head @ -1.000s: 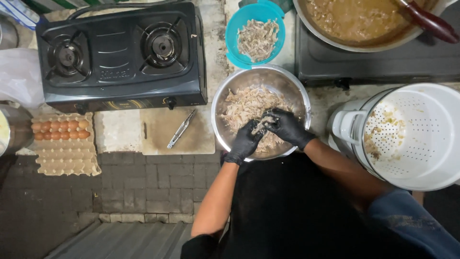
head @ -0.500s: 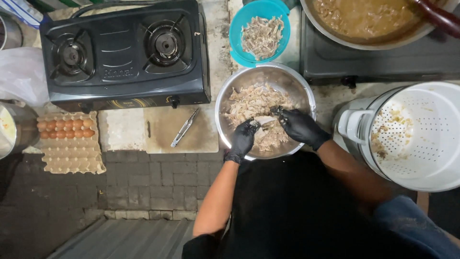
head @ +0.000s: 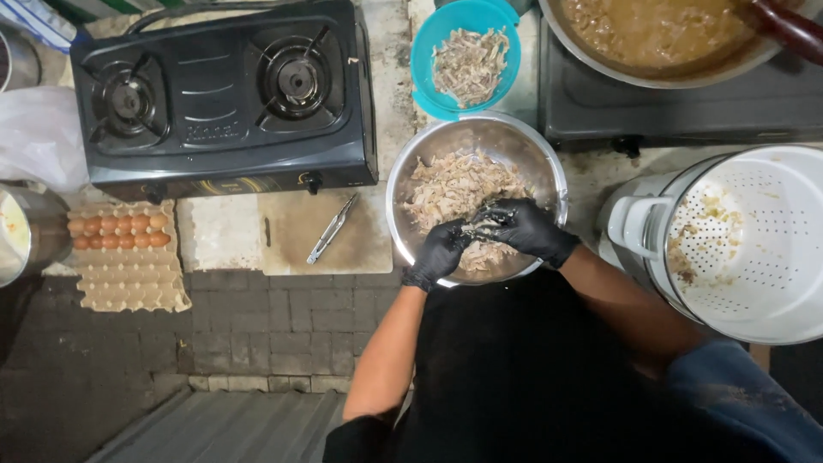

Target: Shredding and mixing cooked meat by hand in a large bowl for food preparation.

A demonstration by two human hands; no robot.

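Observation:
A steel bowl point(head: 411, 171) full of pale shredded meat point(head: 450, 184) sits in front of me. Both my hands wear black gloves and meet over its near side. My left hand point(head: 439, 253) and my right hand point(head: 525, 230) pinch the same clump of meat between their fingertips. Just beyond the steel bowl stands a blue bowl point(head: 424, 69) holding more shredded meat.
A black two-burner gas stove point(head: 223, 94) is at the left, with metal tongs point(head: 333, 228) on a cutting board point(head: 296, 240) below it. An egg tray point(head: 120, 257) lies far left. A white perforated colander point(head: 754, 249) stands right; a large pan of brown sauce point(head: 660, 34) is behind.
My hands have stayed over the bowl's near side, shifting slightly as they work the clump of meat. The view has drifted a little.

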